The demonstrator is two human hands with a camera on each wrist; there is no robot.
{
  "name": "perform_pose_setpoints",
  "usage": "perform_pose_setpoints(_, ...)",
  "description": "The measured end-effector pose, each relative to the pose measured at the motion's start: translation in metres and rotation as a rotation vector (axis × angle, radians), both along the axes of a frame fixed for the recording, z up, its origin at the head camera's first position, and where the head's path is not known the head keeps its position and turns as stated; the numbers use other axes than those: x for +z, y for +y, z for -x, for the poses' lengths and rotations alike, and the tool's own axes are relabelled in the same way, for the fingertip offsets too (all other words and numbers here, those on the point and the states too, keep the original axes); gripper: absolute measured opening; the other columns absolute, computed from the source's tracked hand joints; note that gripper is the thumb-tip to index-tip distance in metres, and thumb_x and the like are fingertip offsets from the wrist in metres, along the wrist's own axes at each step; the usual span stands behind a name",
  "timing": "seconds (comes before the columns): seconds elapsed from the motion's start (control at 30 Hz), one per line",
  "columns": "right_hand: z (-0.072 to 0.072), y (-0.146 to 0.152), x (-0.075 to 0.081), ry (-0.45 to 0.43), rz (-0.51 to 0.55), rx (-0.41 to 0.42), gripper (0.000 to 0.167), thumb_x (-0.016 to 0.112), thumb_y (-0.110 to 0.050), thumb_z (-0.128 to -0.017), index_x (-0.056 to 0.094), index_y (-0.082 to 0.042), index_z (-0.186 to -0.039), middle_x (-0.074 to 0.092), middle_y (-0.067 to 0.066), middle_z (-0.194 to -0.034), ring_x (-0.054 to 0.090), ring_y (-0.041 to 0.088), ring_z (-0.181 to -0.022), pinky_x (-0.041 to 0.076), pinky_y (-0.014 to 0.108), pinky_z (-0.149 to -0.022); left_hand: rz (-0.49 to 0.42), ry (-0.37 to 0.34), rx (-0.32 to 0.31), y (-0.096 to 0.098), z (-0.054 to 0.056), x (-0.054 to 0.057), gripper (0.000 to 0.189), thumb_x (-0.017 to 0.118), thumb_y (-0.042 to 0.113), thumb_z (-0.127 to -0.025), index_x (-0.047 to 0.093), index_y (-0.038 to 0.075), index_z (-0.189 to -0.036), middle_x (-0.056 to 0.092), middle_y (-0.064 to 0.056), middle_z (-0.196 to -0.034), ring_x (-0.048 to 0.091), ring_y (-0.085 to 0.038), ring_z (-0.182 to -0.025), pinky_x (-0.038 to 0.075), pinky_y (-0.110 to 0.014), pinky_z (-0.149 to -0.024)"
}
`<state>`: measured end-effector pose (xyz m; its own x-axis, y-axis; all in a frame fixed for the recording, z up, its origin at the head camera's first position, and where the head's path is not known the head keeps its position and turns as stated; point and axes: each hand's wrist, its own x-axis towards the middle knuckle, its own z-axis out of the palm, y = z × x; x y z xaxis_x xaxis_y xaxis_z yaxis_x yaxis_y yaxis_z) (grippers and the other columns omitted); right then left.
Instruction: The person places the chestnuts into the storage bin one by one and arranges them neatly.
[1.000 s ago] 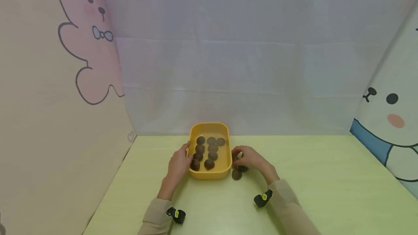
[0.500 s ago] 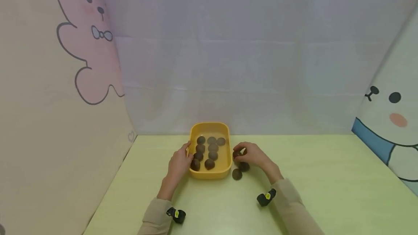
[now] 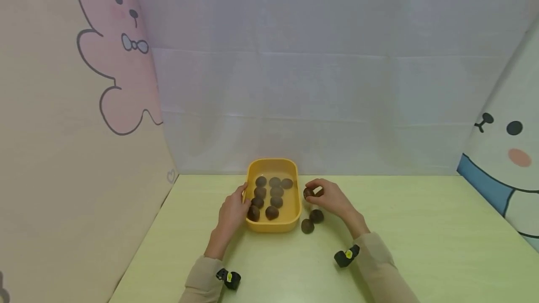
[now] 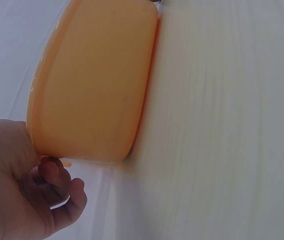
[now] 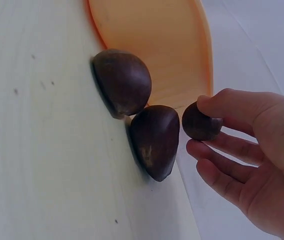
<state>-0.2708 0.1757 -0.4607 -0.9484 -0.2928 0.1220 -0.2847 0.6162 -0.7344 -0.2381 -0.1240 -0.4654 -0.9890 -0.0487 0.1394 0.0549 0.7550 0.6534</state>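
A yellow plastic box stands at the back of the table with several brown chestnuts inside, roughly in two rows. My left hand grips its left wall, thumb over the rim; in the left wrist view the fingers curl at the box's edge. Just right of the box, my right hand pinches one chestnut between thumb and fingers. Two more chestnuts lie on the table below that hand, one nearer the box and one behind it to the right.
The pale yellow-green table reaches back to a whitish curtain right behind the box. A side panel with a pink cartoon bear closes the left; another with a white cartoon figure stands at the right.
My right hand has drawn up and slightly away from the two loose chestnuts, with a chestnut now showing in its fingers. The left hand keeps its grip on the box.
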Motion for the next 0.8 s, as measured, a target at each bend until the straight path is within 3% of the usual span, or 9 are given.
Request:
perform_pose_setpoints(0.33, -0.002, -0.007, 0.003, 0.105, 0.096, 0.024, 0.042, 0.071, -0.010, -0.088, 0.062, 0.003, -0.126, 0.058, 0.018, -0.115, 0.068, 0.024, -0.089, 0.057, 0.030, -0.077, -0.007, 0.005, 0.000, 0.001, 0.000, 0.001, 0.052, 0.058, 0.011, -0.093, 0.051, 0.007, -0.144, 0.044, -0.002, -0.066, 0.038, -0.014, -0.051, 0.032, -0.028, -0.046)
perform_pose_setpoints(0.57, 0.007, -0.017, 0.010, 0.181, 0.163, -0.029, 0.036, 0.073, -0.012, -0.088, 0.063, 0.001, -0.120, 0.057, 0.013, -0.111, 0.068, 0.022, -0.089, 0.056, 0.028, -0.077, -0.003, 0.012, 0.009, 0.002, 0.003, 0.001, 0.051, 0.058, 0.012, -0.093, 0.052, 0.008, -0.144, 0.044, -0.002, -0.066, 0.037, -0.014, -0.051, 0.032, -0.028, -0.046)
perform_pose_setpoints(0.67, 0.010, -0.023, 0.012, 0.223, 0.162, -0.047, 0.035, 0.074, -0.014, -0.086, 0.063, 0.000, -0.117, 0.059, 0.012, -0.111, 0.067, 0.022, -0.090, 0.054, 0.032, -0.080, -0.003, 0.001, 0.010, 0.001, 0.001, 0.000, 0.051, 0.058, 0.012, -0.093, 0.051, 0.008, -0.144, 0.043, -0.002, -0.066, 0.037, -0.014, -0.051, 0.032, -0.028, -0.046)
perform_pose_setpoints(0.8, 0.015, -0.032, 0.015, 0.243, 0.152, -0.036, 0.033, 0.076, -0.016, -0.084, 0.065, -0.003, -0.113, 0.063, 0.010, -0.107, 0.064, 0.026, -0.094, 0.050, 0.047, -0.086, -0.008, 0.000, 0.007, 0.000, 0.000, -0.001, 0.051, 0.058, 0.011, -0.094, 0.052, 0.008, -0.144, 0.044, -0.001, -0.066, 0.037, -0.014, -0.051, 0.031, -0.028, -0.046)
